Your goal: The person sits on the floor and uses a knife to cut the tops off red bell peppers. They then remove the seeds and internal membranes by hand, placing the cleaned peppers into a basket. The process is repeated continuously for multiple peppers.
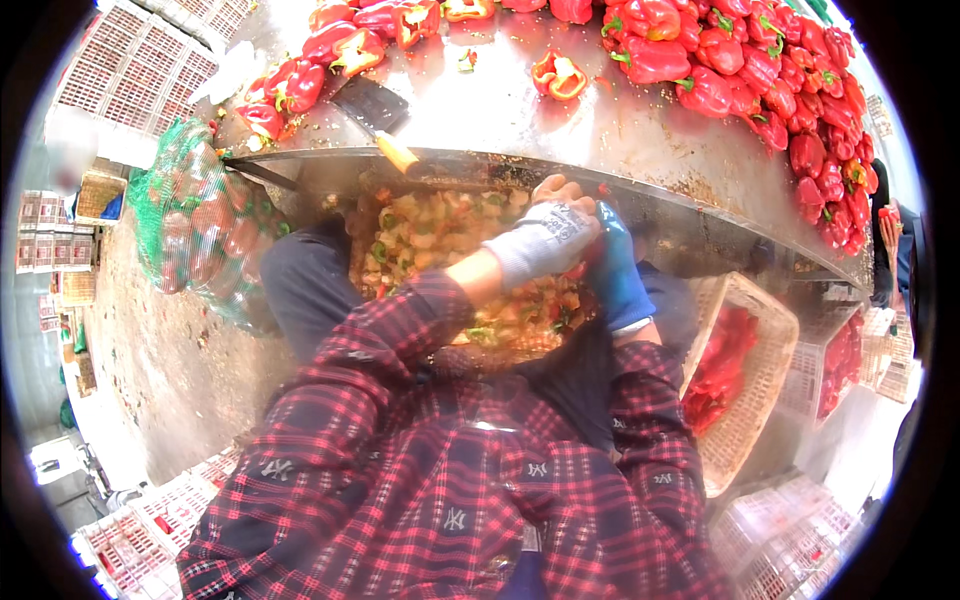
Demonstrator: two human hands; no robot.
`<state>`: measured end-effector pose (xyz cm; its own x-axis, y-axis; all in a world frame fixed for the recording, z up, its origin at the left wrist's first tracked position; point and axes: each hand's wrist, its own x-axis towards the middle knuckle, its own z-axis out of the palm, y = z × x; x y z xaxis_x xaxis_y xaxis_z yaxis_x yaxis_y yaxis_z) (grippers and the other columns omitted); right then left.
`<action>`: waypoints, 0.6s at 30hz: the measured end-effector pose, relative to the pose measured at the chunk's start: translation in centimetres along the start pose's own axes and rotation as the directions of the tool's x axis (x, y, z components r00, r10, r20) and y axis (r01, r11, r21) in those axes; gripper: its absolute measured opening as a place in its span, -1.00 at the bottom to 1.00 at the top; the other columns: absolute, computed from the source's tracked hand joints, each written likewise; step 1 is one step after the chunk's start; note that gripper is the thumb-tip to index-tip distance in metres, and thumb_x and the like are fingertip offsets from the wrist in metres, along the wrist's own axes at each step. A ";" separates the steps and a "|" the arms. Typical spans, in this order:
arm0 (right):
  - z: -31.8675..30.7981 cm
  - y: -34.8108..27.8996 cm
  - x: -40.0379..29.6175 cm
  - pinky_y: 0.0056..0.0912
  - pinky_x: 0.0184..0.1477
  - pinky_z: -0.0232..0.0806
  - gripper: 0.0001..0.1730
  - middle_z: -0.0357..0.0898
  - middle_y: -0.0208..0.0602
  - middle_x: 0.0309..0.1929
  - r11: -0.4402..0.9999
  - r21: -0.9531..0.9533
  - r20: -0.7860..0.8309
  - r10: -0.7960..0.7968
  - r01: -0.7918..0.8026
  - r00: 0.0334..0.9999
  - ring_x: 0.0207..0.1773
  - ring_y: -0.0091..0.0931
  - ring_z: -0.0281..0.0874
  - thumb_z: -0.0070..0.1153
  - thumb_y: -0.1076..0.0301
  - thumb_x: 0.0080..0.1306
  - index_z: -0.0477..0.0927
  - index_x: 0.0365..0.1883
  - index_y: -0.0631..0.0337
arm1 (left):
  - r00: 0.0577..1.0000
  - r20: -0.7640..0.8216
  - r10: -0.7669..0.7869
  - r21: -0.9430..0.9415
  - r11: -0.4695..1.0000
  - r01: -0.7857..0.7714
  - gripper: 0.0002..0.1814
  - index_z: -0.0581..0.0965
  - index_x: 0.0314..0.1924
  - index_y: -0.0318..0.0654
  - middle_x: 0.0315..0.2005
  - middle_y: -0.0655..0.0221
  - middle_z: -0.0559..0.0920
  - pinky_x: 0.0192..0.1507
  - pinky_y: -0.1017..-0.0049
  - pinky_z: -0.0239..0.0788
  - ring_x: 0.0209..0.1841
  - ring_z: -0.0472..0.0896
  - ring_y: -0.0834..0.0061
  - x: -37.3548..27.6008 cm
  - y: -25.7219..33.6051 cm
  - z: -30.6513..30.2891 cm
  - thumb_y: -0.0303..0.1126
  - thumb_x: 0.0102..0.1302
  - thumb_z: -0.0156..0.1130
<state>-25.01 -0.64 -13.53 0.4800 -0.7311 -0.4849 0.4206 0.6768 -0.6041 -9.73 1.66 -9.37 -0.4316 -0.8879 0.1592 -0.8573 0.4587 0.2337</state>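
My left hand [555, 229], in a grey knit glove with bare or orange-tipped fingers, meets my right hand [613, 259], in a blue coated glove. Between them a red bell pepper [576, 271] shows only in part; both hands close around it, and most of it is hidden. Below them, between my knees, lies a heap of pepper cores and seeds [431, 225] with bits of green stem. Beyond the table's near edge a cleaver [375, 112] rests on the metal table [480, 112], its yellow handle jutting over the edge. A cut red pepper half [559, 75] sits farther back.
Whole red peppers [720, 60] are piled at the table's right. Cut peppers [352, 45] lie at its left. A green mesh sack [199, 217] stands left of my knee. A plastic crate [757, 390] with red pepper pieces tilts at my right. Stacked crates [135, 67] stand far left.
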 end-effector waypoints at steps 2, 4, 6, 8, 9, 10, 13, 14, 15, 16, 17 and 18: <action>-1.3 1.0 1.7 -0.39 0.04 0.48 -0.54 0.65 -0.32 0.04 0.997 -0.013 -0.020 -0.074 0.073 0.997 0.04 -0.50 0.61 -0.04 0.03 0.54 0.58 0.15 0.20 | 0.997 -0.027 -0.069 -0.085 0.994 0.067 -0.87 0.70 -0.34 -0.10 -0.23 0.39 0.68 0.18 0.30 0.29 0.03 0.58 0.30 0.2 0.4 -0.1 -0.28 0.17 0.28; -0.4 1.2 1.2 -0.38 0.06 0.48 -0.53 0.64 -0.32 0.03 0.760 -0.459 0.125 -0.457 0.460 0.881 0.04 -0.48 0.61 -0.05 0.02 0.54 0.58 0.15 0.21 | 0.967 -0.192 -0.170 -0.210 0.969 0.129 -0.86 0.65 -0.29 -0.18 -0.25 0.27 0.68 0.12 0.23 0.37 -0.02 0.62 0.19 0.5 0.1 0.7 -0.33 0.21 0.23; 0.4 0.8 1.3 -0.37 0.09 0.48 -0.53 0.64 -0.31 0.02 0.688 -0.506 0.135 -0.533 0.520 0.835 0.04 -0.47 0.60 -0.06 0.02 0.56 0.57 0.16 0.21 | 0.929 -0.292 -0.226 -0.246 0.957 0.155 -0.81 0.63 -0.19 -0.23 -0.26 0.20 0.68 0.05 0.18 0.41 -0.08 0.64 0.13 -0.2 0.3 1.3 -0.35 0.23 0.20; -0.3 0.5 1.0 -0.34 0.12 0.47 -0.54 0.64 -0.31 0.03 0.931 -0.206 -0.100 -0.327 0.302 0.940 0.05 -0.45 0.60 -0.10 0.03 0.59 0.56 0.17 0.21 | 0.974 -0.051 -0.219 -0.315 0.929 0.192 -0.66 0.53 0.03 -0.31 -0.25 0.08 0.68 -0.07 0.13 0.47 -0.16 0.64 0.04 -1.3 2.1 -1.2 -0.37 0.26 0.16; 0.1 0.6 1.0 -0.33 0.14 0.47 -0.54 0.64 -0.30 0.03 0.984 -0.026 -0.163 -0.179 0.177 0.970 0.06 -0.45 0.60 -0.12 0.04 0.60 0.56 0.18 0.21 | 0.980 -0.030 -0.197 -0.435 0.885 0.164 -0.56 0.44 0.13 -0.32 -0.27 0.00 0.66 -0.06 0.09 0.46 -0.18 0.64 -0.03 -2.2 2.5 -1.5 -0.32 0.28 0.18; 3.0 0.3 -0.6 -0.34 0.20 0.44 -0.53 0.62 -0.31 0.06 0.974 -0.065 -0.099 -0.222 0.216 0.970 0.10 -0.44 0.58 -0.12 0.03 0.61 0.55 0.20 0.21 | 0.948 -0.229 -0.222 -0.354 0.926 0.131 -0.51 0.42 0.18 -0.30 -0.29 -0.02 0.66 -0.07 0.07 0.46 -0.18 0.64 -0.06 -3.4 2.1 0.1 -0.27 0.29 0.21; 4.1 2.1 -0.3 -0.36 0.26 0.40 -0.53 0.58 -0.33 0.11 0.983 0.003 0.049 -0.183 0.183 0.982 0.17 -0.47 0.54 -0.07 0.04 0.59 0.53 0.21 0.21 | 0.834 0.091 -0.544 -0.457 0.721 0.520 -0.31 0.36 0.35 -0.18 -0.26 -0.05 0.67 -0.04 0.03 0.47 -0.14 0.66 -0.11 -2.7 0.7 0.0 -0.07 0.28 0.28; 4.8 2.8 -0.4 -0.37 0.29 0.37 -0.55 0.55 -0.34 0.17 0.973 0.034 0.051 -0.231 0.229 0.972 0.22 -0.51 0.50 -0.05 0.09 0.60 0.52 0.24 0.21 | 0.786 -0.029 -0.617 -0.544 0.670 0.506 -0.24 0.35 0.39 -0.10 -0.19 -0.08 0.68 -0.02 0.08 0.49 -0.09 0.67 -0.11 -3.4 0.0 0.9 0.01 0.27 0.32; 4.1 3.3 0.3 -0.38 0.30 0.37 -0.55 0.51 -0.35 0.23 0.930 -0.074 0.142 -0.347 0.360 0.927 0.23 -0.54 0.48 -0.05 0.15 0.60 0.47 0.32 0.21 | 0.763 -0.084 -0.641 -0.540 0.673 0.506 -0.28 0.39 0.37 -0.13 -0.14 -0.03 0.71 0.04 0.18 0.56 -0.08 0.72 -0.02 -3.2 -0.8 1.6 0.00 0.29 0.33; 5.6 2.9 -0.2 -0.33 0.29 0.39 -0.55 0.50 -0.33 0.25 0.900 -0.165 0.180 -0.375 0.403 0.910 0.23 -0.49 0.49 -0.10 0.16 0.62 0.43 0.36 0.21 | 0.772 -0.029 -0.635 -0.649 0.599 0.468 -0.33 0.39 0.36 -0.16 -0.12 0.02 0.72 0.08 0.23 0.57 -0.07 0.73 0.05 -3.1 -1.9 0.4 -0.02 0.35 0.28; 7.0 2.4 -1.2 -0.23 0.31 0.39 -0.51 0.46 -0.30 0.30 0.893 -0.177 0.170 -0.386 0.413 0.907 0.24 -0.44 0.49 -0.17 0.14 0.65 0.38 0.41 0.20 | 0.784 0.023 -0.620 -0.746 0.512 0.426 -0.38 0.40 0.35 -0.20 -0.10 0.08 0.73 0.11 0.28 0.58 -0.07 0.74 0.12 -3.3 -3.3 -1.0 -0.04 0.41 0.23; 9.7 1.2 -2.9 -0.14 0.32 0.39 -0.48 0.42 -0.26 0.35 0.885 -0.191 0.159 -0.400 0.426 0.903 0.25 -0.39 0.49 -0.24 0.12 0.67 0.32 0.46 0.20 | 0.783 -0.011 -0.622 -0.958 0.230 0.169 -0.41 0.45 0.28 -0.30 -0.06 0.08 0.73 0.14 0.29 0.56 -0.03 0.74 0.17 -3.4 -3.9 -3.7 -0.03 0.44 0.20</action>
<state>-18.42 3.15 -6.75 0.3872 -0.9170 -0.0957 0.4297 0.2713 -0.8613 -3.89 3.07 -7.23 0.1978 -0.9802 -0.0103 -0.0015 -0.0108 0.9999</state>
